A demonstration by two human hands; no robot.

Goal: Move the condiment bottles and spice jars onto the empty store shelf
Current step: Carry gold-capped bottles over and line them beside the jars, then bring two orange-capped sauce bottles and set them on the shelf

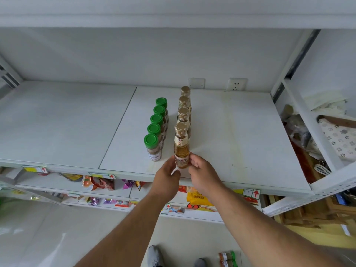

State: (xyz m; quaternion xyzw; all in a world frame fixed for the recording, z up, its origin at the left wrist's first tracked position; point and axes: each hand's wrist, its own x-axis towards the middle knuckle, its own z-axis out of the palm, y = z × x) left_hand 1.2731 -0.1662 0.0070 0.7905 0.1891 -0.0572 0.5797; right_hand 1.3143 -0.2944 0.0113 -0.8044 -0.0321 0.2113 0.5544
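While our left hand (168,171) and right hand (199,167) pinch the front amber condiment bottle (181,146) at the shelf (240,135) edge, a nudge could topple the bottle row (184,105) behind.

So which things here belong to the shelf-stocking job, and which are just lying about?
Job:
- front gold-capped bottle, held by left hand and right hand
- three gold-capped bottles behind
- five green-lidded spice jars
- top shelf
- spice jars on the floor

Lying about:
- snack packets on lower shelves
- wall socket
- patterned cloth
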